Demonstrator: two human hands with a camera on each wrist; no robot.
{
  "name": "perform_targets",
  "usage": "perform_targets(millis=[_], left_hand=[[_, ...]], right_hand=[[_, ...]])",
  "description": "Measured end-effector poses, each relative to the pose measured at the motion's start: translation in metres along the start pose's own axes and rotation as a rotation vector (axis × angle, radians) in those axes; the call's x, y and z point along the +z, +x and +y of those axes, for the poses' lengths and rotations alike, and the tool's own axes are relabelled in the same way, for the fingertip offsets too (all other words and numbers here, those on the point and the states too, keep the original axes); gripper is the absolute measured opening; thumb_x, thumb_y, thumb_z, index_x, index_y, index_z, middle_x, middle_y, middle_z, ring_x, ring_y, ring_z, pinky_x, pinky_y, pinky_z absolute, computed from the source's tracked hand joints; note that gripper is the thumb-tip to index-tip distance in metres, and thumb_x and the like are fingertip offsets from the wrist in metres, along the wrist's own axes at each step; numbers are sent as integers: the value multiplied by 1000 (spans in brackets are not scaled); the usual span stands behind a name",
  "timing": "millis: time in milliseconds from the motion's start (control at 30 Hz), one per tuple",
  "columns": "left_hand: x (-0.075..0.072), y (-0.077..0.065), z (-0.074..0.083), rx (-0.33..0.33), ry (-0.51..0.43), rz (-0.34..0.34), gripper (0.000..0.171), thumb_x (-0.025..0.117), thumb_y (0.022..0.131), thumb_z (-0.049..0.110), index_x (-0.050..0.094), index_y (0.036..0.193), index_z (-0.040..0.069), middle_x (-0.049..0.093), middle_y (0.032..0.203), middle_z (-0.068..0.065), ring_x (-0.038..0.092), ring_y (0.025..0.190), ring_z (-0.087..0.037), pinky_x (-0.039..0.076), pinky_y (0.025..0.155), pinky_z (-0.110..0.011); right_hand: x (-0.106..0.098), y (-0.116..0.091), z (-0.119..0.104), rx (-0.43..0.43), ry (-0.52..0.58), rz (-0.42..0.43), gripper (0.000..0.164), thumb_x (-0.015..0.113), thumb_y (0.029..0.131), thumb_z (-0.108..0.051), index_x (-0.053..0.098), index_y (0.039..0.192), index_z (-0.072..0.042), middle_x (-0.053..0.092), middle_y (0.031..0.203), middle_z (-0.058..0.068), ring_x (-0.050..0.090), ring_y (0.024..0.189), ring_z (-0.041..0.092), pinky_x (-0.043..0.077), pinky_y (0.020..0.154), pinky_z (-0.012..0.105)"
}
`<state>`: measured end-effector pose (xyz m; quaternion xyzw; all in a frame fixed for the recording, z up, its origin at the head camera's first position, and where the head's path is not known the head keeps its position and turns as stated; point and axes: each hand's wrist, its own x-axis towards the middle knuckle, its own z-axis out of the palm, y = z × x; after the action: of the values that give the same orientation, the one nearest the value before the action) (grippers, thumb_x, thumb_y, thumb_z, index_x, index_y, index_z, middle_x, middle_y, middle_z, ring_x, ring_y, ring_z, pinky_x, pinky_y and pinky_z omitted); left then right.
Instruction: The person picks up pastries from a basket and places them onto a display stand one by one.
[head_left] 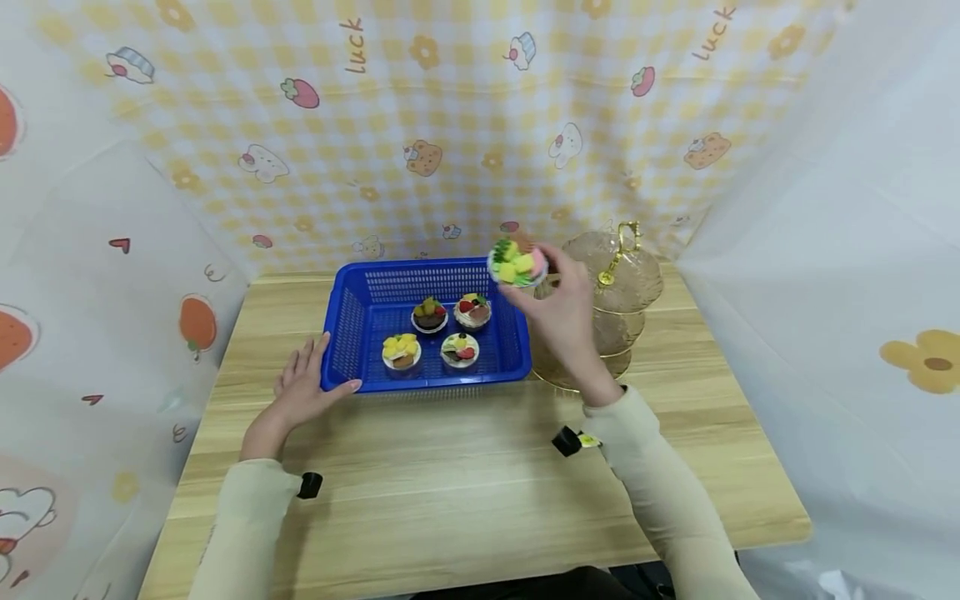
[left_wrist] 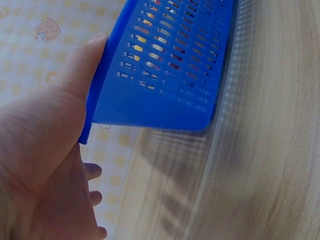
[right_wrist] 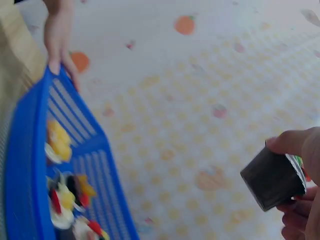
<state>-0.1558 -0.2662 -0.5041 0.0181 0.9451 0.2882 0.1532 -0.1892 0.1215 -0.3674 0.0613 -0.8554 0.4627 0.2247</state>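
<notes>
My right hand point(head_left: 558, 312) pinches a fruit cupcake point(head_left: 517, 265) between thumb and fingers, above the right back corner of the blue basket point(head_left: 431, 385). Yellow, green and pink pieces top it; its tapered dark-grey cup point(right_wrist: 274, 180) faces the right wrist view. My left hand point(head_left: 303, 385) rests at the basket's left front corner, thumb along the rim and fingers stretched down the outer side. Inside the basket sit several more cupcakes: one with yellow cubes point(head_left: 401, 348), one with green fruit on brown point(head_left: 429, 315), and two with red fruit and cream, including the front one point(head_left: 460, 350).
A clear amber tiered stand point(head_left: 618, 329) with a gold handle point(head_left: 628, 236) stands right of the basket, partly behind my right hand. Both are on a wooden table point(head_left: 450, 467). A printed checked curtain point(head_left: 450, 108) hangs behind the table's back edge.
</notes>
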Motion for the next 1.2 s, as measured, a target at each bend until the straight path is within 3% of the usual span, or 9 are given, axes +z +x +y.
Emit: perform_targets(millis=[167, 300, 600, 933, 1200], left_hand=[[-3, -3, -1, -2, 2, -1, 110, 60, 89, 63, -14, 159, 21, -16, 164, -25, -13, 147, -57, -3, 105, -84], [-4, -4, -1, -5, -3, -3, 110, 60, 88, 63, -14, 159, 21, -15, 164, -26, -13, 147, -58, -4, 105, -84], [-5, -4, 0, -13, 2, -15, 111, 60, 88, 63, -13, 159, 20, -16, 163, -27, -12, 147, -59, -3, 105, -84], [-3, -1, 1, -6, -6, -16, 111, 61, 88, 63, -13, 159, 19, -15, 163, -27, -10, 147, -59, -3, 106, -84], [-2, -1, 4, 7, -12, -13, 111, 61, 89, 62, -13, 159, 19, -14, 164, -28, -10, 147, -59, -3, 106, -84]], right_hand=[[-28, -1, 11, 47, -71, 208, 67, 90, 70, -29, 62, 124, -3, 67, 108, 16, 55, 101, 30, 37, 84, 33], [-38, 1, 21, 130, -138, 304, 70, 90, 69, -33, 61, 126, -3, 66, 107, 17, 52, 101, 34, 37, 85, 37], [-32, 2, 39, 234, -163, 375, 70, 91, 67, -37, 61, 121, -4, 65, 106, 16, 50, 104, 31, 39, 85, 38], [-27, 6, 44, 262, -245, 447, 73, 90, 66, -45, 60, 119, -5, 67, 105, 15, 53, 105, 34, 33, 97, 47], [-27, 6, 49, 271, -283, 459, 75, 90, 65, -49, 60, 118, -6, 67, 105, 13, 53, 103, 34, 31, 100, 47]])
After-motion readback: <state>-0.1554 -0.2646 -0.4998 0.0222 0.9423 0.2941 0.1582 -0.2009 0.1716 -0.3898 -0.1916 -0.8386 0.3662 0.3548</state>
